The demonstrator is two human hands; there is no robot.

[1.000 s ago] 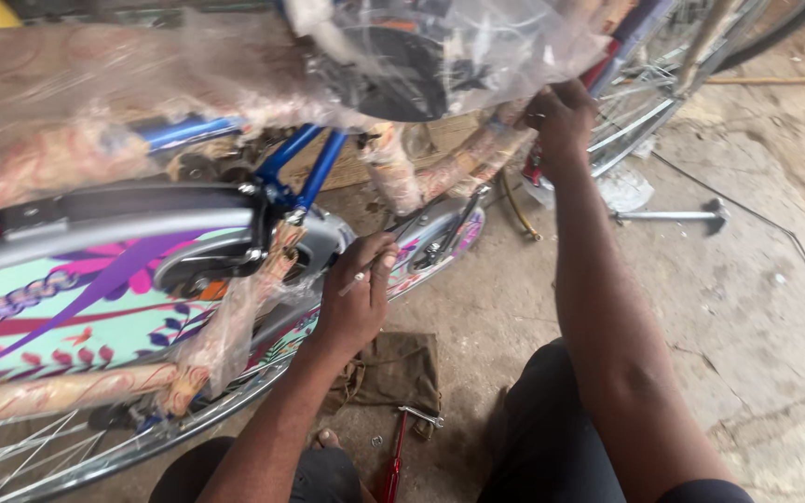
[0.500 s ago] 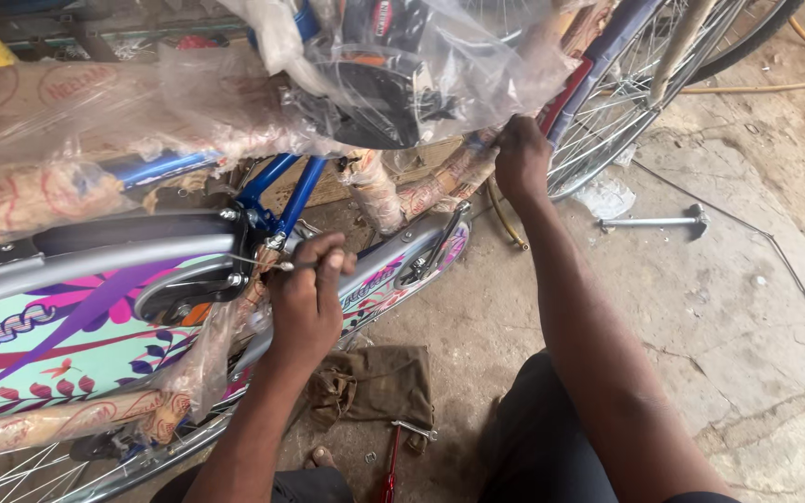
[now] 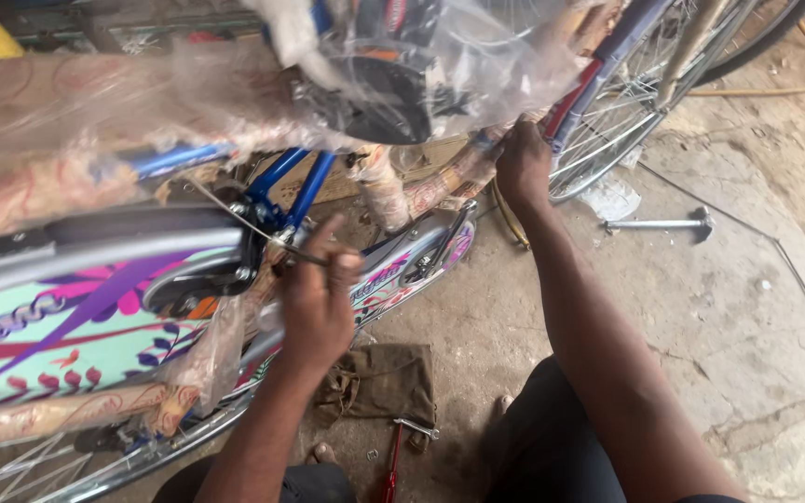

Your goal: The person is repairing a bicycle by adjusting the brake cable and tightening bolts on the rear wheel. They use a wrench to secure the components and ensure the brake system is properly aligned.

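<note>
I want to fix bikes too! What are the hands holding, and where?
The left hand pinches a thin metal rod at its near end. The right hand grips the wrapped bicycle frame tube near the front wheel.

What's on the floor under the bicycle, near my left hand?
Below the left hand lies a crumpled olive cloth with a red-handled tool beside it on the concrete floor. The bicycle's patterned chain cover hides whatever lies further left.
</note>
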